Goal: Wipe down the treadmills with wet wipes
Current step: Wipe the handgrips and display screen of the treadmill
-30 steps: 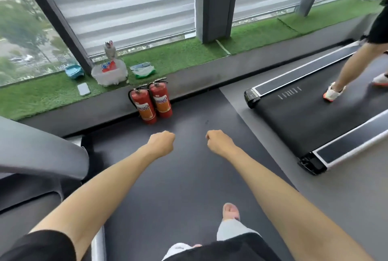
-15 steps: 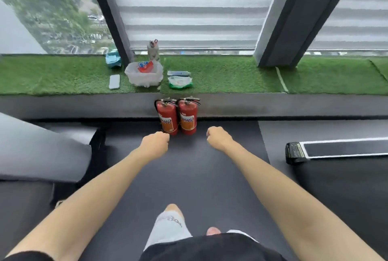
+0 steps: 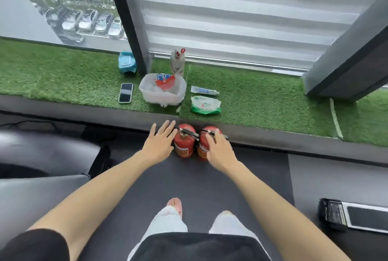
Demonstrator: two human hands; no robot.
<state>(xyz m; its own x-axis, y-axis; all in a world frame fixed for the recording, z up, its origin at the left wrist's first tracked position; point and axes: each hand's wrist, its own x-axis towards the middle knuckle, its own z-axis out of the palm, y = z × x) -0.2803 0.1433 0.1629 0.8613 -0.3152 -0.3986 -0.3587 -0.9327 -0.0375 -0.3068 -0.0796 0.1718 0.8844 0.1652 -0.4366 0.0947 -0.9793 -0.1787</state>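
Both the left grip (image 3: 160, 143) and the right grip (image 3: 219, 151) hung empty, fingers spread apart, apparently readied for the green pack of wet wipes (image 3: 205, 104) lying on the turf ledge (image 3: 262, 101) beyond the right grip, past the fire extinguishers (image 3: 184, 145).

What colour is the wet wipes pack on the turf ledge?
The wipes pack is white with green edging; head view.
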